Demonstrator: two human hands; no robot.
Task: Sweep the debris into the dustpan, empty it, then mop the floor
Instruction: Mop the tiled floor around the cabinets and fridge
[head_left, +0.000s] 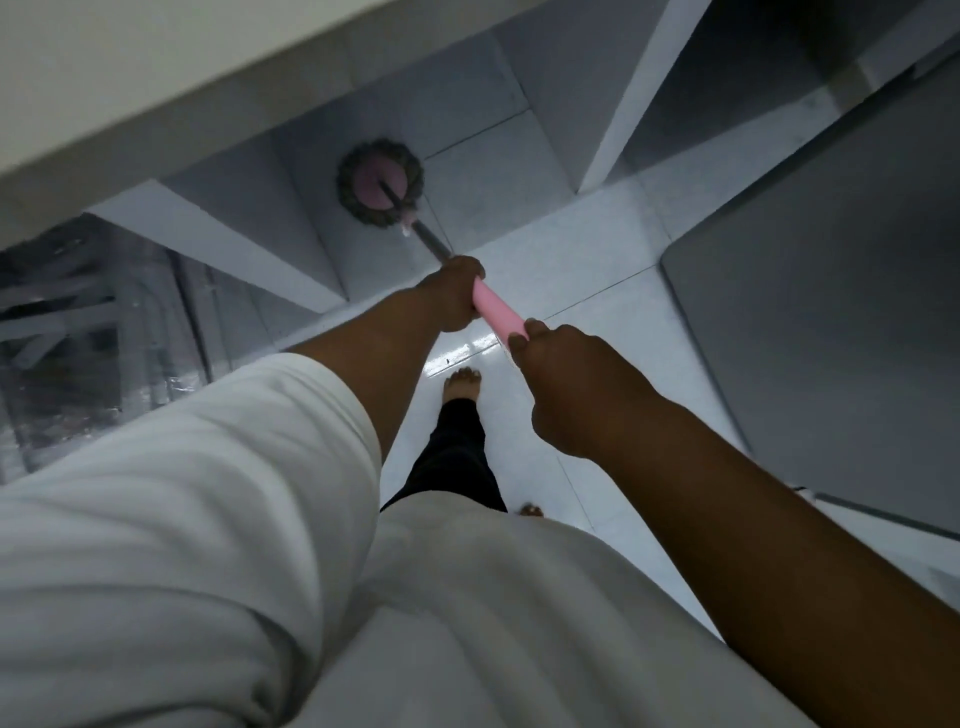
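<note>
The left hand (453, 299) has its fingers (467, 267) curled tight round the pink plastic handle grip (496, 310) where it meets the grey metal shaft (431, 244). The right hand (569, 387) curls round the grip's near end. The round mop head with dark fringe and pink disc (379, 182) lies on the glossy white tiled floor (597, 249), shaded under the edge of a pale surface (156, 78), between two white uprights (623, 104). A grey panel (805, 312) bounds the right. A bare foot (462, 382) stands on the open tiles.
</note>
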